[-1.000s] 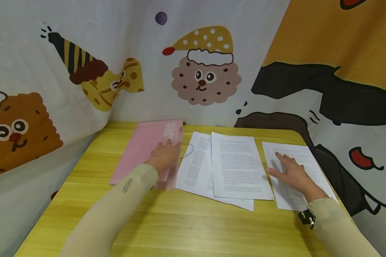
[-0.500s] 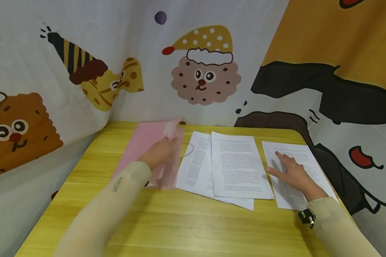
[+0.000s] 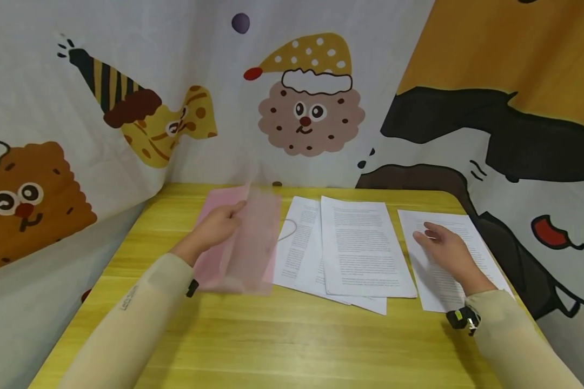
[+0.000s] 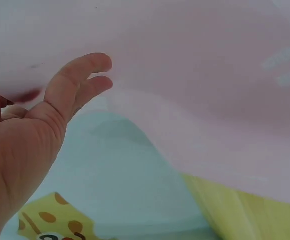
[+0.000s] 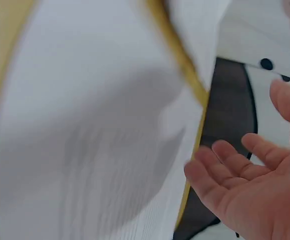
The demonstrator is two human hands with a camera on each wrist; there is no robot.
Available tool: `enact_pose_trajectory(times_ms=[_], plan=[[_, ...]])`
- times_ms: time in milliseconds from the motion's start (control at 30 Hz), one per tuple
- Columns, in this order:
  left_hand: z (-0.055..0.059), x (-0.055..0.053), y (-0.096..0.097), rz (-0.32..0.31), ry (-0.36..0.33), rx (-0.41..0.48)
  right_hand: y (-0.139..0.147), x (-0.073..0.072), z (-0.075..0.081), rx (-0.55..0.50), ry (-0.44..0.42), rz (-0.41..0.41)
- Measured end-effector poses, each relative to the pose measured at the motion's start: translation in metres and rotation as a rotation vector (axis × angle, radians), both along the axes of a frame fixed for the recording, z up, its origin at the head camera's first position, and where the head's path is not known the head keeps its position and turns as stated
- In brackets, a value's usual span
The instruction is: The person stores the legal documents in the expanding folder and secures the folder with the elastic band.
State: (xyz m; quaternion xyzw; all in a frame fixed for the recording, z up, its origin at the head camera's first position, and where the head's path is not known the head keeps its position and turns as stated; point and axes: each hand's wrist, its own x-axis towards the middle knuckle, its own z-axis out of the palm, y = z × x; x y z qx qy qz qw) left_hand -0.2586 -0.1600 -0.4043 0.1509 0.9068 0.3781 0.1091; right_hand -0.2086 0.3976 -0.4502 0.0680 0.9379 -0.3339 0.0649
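Observation:
A pink translucent plastic folder [image 3: 211, 275] lies at the left of the table. Its cover [image 3: 253, 232] is raised and blurred, and my left hand [image 3: 216, 224] pinches its edge. In the left wrist view, the pale pink cover [image 4: 194, 100] spreads past the left hand [image 4: 25, 145], two of whose fingers stick out free. At the right, a printed sheet [image 3: 482, 259] lies flat beneath my right hand [image 3: 445, 251]. That hand holds nothing; in the right wrist view its fingers [image 5: 219, 170] are loosely bent, apart from the paper.
Several printed papers [image 3: 365, 248] overlap in the middle of the yellow wooden table [image 3: 282, 346]. A thin cord loop [image 3: 289, 229] runs from the folder's right edge onto the papers. Behind the table hangs a cartoon-patterned cloth [image 3: 199, 43].
My left hand has moved left and nearer, lifting the folder's cover off the table. The right hand has risen a little from the sheet, its fingers more bent.

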Motion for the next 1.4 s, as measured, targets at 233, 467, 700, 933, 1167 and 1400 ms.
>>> enact_pose_trajectory(times_ms=[233,467,700,933,1167,1400], plan=[[-0.011,0.004,-0.003,0.023,-0.045,0.093,-0.026,-0.021,0.007,-0.359,-0.243,-0.095],[-0.014,0.007,0.0,0.013,-0.078,0.114,-0.028,-0.028,0.006,-0.513,-0.355,-0.159],[-0.017,0.006,0.0,0.006,-0.063,0.123,-0.025,-0.034,0.001,-0.908,-0.411,-0.198],[-0.018,0.006,-0.003,0.03,-0.105,0.16,-0.049,-0.04,-0.003,-0.911,-0.405,-0.054],[-0.015,0.007,-0.009,0.029,-0.052,0.152,-0.085,-0.046,-0.006,-0.649,-0.33,0.013],[0.004,0.007,-0.02,0.002,0.018,0.083,-0.092,-0.036,-0.003,-0.429,-0.235,0.077]])
